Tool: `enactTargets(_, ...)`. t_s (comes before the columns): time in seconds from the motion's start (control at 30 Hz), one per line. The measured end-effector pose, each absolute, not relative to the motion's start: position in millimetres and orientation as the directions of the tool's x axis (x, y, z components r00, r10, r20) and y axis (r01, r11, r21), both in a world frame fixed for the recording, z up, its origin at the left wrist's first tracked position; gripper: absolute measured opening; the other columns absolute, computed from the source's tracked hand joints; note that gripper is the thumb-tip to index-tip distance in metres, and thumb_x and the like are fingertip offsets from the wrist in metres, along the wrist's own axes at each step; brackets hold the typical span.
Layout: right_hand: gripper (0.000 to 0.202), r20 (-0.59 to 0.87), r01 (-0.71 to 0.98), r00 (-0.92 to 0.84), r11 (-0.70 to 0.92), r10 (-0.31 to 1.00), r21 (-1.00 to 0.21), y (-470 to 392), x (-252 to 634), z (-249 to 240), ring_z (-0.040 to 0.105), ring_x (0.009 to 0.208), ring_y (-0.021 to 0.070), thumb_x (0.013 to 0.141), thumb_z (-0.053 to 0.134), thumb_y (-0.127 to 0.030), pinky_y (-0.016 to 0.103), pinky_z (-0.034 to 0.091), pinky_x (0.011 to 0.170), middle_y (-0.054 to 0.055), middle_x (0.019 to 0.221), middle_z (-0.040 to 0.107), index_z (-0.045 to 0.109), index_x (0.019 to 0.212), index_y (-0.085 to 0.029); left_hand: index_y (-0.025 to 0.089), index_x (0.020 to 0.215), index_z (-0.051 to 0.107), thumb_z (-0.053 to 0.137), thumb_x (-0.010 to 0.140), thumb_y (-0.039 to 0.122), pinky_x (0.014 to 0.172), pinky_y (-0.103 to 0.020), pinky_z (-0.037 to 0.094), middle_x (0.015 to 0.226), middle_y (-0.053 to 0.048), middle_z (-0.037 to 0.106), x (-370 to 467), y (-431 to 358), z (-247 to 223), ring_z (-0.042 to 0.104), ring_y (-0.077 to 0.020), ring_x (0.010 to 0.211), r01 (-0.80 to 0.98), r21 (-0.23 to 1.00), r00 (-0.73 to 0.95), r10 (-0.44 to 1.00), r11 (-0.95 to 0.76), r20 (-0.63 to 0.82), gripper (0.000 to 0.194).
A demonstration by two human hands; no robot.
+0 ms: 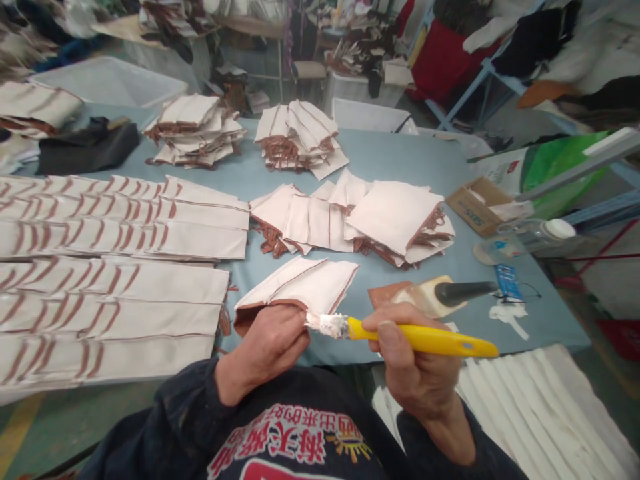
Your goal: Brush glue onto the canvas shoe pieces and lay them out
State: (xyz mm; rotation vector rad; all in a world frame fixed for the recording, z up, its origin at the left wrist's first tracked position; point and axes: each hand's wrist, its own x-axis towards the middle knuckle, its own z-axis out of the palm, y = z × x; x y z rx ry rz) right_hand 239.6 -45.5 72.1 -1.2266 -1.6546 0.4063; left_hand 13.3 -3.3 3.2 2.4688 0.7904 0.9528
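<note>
My right hand (417, 363) is closed around a paintbrush (425, 339) with a yellow handle. Its bristles are caked in white and meet the edge of a cream leather-like piece (300, 285) with brown trim. My left hand (273, 347) pinches that piece along its brown edge; the fingertips are partly hidden. Beyond the brush lies a whitish container (423, 297) with a dark handle (465, 291) sticking out, beside a brown scrap (383, 295).
Overlapping rows of cream pieces (110, 287) cover the left of the blue table (400, 153). Stacks (395, 220) of similar pieces stand farther back. To the right are a cardboard box (477, 207), a clear jar (543, 232) and white strips (540, 407).
</note>
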Motion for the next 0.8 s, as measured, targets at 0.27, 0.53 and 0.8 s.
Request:
enactTargets(0.27, 0.019, 0.53, 0.518, 0.139, 0.395, 0.836, -0.759, -43.7, 249.3, 64.0, 0.059, 0.051, 0.014, 0.106, 0.062, -0.03, 0.026, 0.05, 0.047, 0.0, 0.073, 0.07, 0.075, 0.092, -0.024, 0.022, 0.084, 0.062, 0.048, 0.096, 0.005, 0.066, -0.034, 0.047, 0.069, -0.003, 0.064, 14.5, -0.5, 1.5, 0.058, -0.0202, 0.066, 0.356, 0.492, 0.585, 0.6, -0.795, 0.546, 0.025)
enactTargets(0.53, 0.022, 0.458, 0.543, 0.137, 0.32, 0.878, -0.776, -42.0, 252.9, 57.3, 0.058, 0.05, 0.0131, 0.106, 0.061, -0.031, 0.024, 0.046, 0.043, -0.001, 0.072, 0.07, 0.074, 0.09, -0.022, 0.023, 0.08, 0.059, 0.049, 0.097, 0.006, 0.066, -0.033, 0.045, 0.068, -0.003, 0.062, 15.8, -0.7, -4.5, 0.057, -0.02, 0.065, 0.353, 0.487, 0.575, 0.596, -0.799, 0.56, 0.026)
enactTargets(0.8, 0.019, 0.454, 0.464, 0.104, 0.36, 0.885, -0.809, -40.5, 238.1, 62.9, 0.054, 0.047, 0.0101, 0.104, 0.059, -0.023, 0.021, 0.046, 0.046, -0.006, 0.063, 0.06, 0.072, 0.089, -0.023, 0.023, 0.082, 0.059, 0.048, 0.094, 0.006, 0.065, -0.035, 0.045, 0.071, -0.004, 0.063, 14.0, 1.9, -4.3, 0.057, -0.0219, 0.066, 0.361, 0.509, 0.571, 0.617, -0.781, 0.542, 0.023)
